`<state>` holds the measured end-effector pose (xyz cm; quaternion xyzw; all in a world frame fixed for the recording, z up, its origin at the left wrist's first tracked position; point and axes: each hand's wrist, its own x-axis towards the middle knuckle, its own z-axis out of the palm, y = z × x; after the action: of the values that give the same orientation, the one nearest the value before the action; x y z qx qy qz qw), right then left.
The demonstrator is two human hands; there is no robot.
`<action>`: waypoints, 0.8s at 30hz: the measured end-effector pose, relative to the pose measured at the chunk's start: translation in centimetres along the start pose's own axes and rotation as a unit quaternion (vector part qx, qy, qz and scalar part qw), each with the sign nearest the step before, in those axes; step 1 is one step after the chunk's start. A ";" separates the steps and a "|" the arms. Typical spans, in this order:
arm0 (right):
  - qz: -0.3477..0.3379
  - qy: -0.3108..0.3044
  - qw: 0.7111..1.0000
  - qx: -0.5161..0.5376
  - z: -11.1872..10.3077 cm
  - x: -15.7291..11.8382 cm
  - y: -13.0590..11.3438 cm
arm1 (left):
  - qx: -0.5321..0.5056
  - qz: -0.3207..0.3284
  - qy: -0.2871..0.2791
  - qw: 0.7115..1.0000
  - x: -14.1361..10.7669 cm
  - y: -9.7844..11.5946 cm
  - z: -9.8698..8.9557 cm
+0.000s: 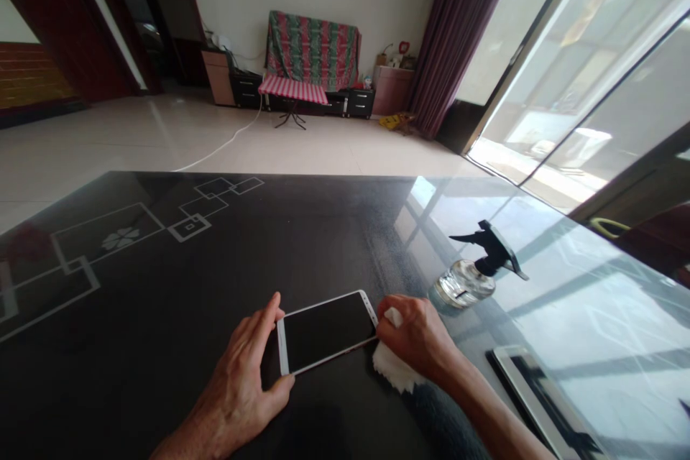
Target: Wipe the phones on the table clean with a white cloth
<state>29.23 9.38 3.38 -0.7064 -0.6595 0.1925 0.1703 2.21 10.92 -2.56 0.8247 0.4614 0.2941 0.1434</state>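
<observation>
- Nearest the camera, our bare forearms enter from the lower edge and lead to both hands above the dark, glossy desk.
- Left hand: the fingers and thumb are parted across the left end of the white-framed phone, with a fingertip at its upper corner and the thumb at its lower one; we hold that end between them.
- Right hand: the fingers are curled closed on a crumpled white cloth, part of which hangs below the fist, at the phone's right end.
- Phone: we see it lying face up on the desk, between our two hands, its screen dark.
- Spray bottle: clear, with a black trigger head, it is beyond the right hand and apart from it.
- Flat pale-framed device: it lies on the desk to the right of our right forearm.
- Background: across the tiled floor we note a striped seat, a patterned drape behind it, and a purple curtain beside bright glass panes.
</observation>
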 end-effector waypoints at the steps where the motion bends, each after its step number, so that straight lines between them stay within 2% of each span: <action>1: -0.014 -0.042 0.998 0.033 -0.5 -0.5 -0.1 | 0.001 0.001 0.001 1.000 0.0 0.0 0.0; 3: -0.026 -0.175 0.979 0.097 -1.5 -1.4 -0.3 | 0.003 0.001 0.002 1.000 0.0 -0.1 0.0; 4: -0.024 -0.213 0.970 0.116 -1.9 -1.8 -0.4 | 0.004 0.000 0.001 1.000 0.0 -0.1 0.0; 5: -0.016 -0.223 0.967 0.124 -2.2 -2.0 -0.4 | 0.004 -0.002 -0.001 1.000 0.0 -0.1 0.1; 6: -0.008 -0.202 0.972 0.122 -2.5 -2.0 -0.3 | 0.004 -0.004 -0.003 1.000 0.0 -0.1 0.1; 8: 0.004 -0.115 0.988 0.102 -2.8 -1.8 0.0 | 0.002 -0.007 -0.006 1.000 0.0 -0.1 0.1; 11: -0.013 -0.011 0.998 0.067 -3.0 -1.0 1.1 | -0.002 -0.013 -0.011 1.000 -0.1 -0.2 0.2; 14: -0.035 0.035 0.997 0.054 -2.7 -0.5 2.5 | -0.001 -0.015 -0.009 1.000 -0.2 -0.3 0.3; 19: 0.014 0.119 0.991 0.062 -0.8 0.0 3.3 | 0.008 -0.003 0.000 1.000 -0.2 -0.6 0.2; 24: -0.059 0.178 0.980 0.061 0.6 0.2 2.6 | 0.014 0.000 0.005 1.000 -0.3 -0.8 0.3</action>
<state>31.24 9.39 1.56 -0.6772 -0.6466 0.0933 0.3384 1.72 11.08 -3.33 0.8253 0.4659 0.2918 0.1292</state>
